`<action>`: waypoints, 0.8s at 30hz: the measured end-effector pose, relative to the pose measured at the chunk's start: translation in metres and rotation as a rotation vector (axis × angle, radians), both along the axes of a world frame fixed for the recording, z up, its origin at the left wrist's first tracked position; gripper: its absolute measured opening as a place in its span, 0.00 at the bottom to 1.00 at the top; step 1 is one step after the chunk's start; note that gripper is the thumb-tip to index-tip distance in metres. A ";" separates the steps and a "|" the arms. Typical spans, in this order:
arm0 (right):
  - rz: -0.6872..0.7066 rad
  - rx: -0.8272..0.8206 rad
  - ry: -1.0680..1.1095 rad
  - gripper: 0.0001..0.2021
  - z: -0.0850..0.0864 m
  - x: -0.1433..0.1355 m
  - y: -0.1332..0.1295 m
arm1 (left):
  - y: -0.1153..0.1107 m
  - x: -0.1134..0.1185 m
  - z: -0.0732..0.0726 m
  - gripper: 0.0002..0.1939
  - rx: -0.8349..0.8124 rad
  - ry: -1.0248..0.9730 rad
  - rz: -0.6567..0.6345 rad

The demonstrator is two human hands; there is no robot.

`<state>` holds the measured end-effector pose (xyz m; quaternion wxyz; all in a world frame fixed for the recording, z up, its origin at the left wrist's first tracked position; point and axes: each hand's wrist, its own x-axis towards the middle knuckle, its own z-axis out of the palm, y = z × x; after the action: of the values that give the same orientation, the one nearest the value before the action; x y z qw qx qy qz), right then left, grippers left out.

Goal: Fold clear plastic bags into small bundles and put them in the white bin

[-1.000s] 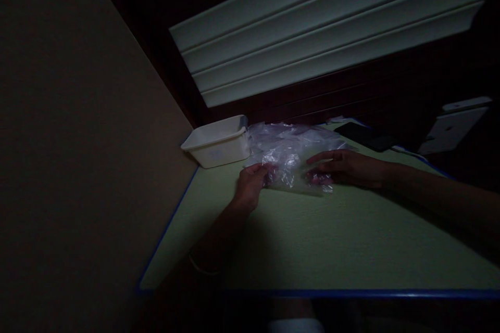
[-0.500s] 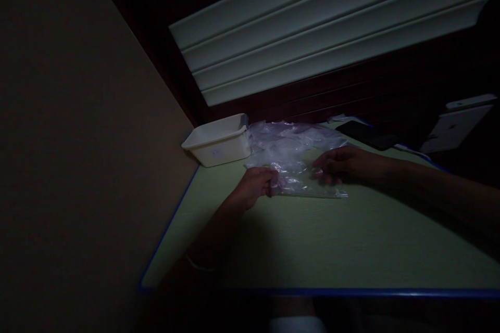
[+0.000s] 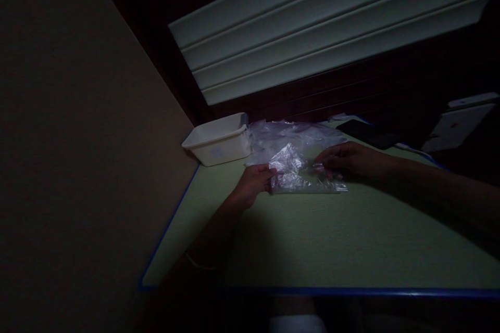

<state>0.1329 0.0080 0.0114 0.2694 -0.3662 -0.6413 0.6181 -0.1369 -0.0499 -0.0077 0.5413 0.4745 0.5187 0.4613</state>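
Note:
A clear, crinkled plastic bag is stretched between my two hands, just above the green tabletop. My left hand pinches its left edge between thumb and fingers. On the other side, my right hand has its fingers closed on the bag's right part; the fingertips show pink through the film. Behind the bag lies a loose heap of similar clear plastic bags, partly overlapped by the one I hold. The room is dim, so fine detail on the film is hard to make out.
A white plastic bin stands at the back left, by the wall. At the back right lies a dark flat object, with a white cable beside it. Farther right is a white tablet-like device. The green table has blue edging.
The bag between my hands has lifted and spread, catching more light. My right hand has closed on its right part and risen slightly. My left hand has barely moved.

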 end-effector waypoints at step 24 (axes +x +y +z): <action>-0.014 -0.117 0.010 0.14 -0.002 0.003 0.006 | -0.001 0.003 0.007 0.13 0.038 -0.106 0.136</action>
<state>0.1363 0.0144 0.0089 0.2549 -0.3829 -0.6000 0.6545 -0.1334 -0.0510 -0.0009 0.5263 0.4231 0.5117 0.5312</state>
